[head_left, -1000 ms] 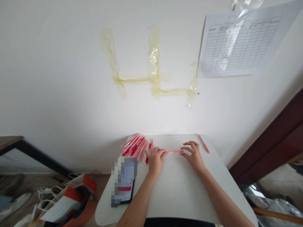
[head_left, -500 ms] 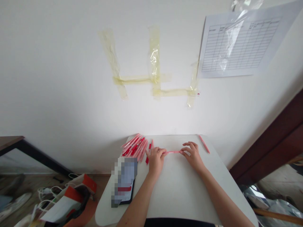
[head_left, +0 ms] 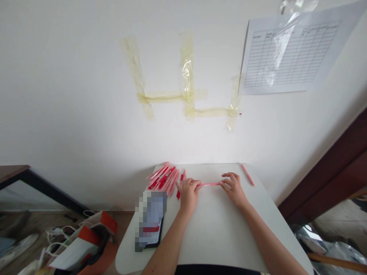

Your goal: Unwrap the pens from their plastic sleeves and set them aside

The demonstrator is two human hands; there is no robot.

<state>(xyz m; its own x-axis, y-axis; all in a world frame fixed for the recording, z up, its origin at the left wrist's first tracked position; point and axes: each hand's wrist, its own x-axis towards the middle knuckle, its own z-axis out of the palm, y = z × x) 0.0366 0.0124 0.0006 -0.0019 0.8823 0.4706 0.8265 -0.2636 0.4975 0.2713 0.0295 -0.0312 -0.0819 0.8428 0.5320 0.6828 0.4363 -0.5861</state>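
Presumably for steadiness, a pink pen [head_left: 210, 184] lies crosswise between both hands over the white table [head_left: 220, 233], the left hand [head_left: 189, 191] closed on one end, the right hand [head_left: 233, 187] pinching the other with its spare fingers loosely spread.

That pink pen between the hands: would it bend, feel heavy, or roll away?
The pink pen seems stiff: it runs straight from the left hand to the right hand. Being slim, it's probably light, and could roll if released onto the smooth-looking table.
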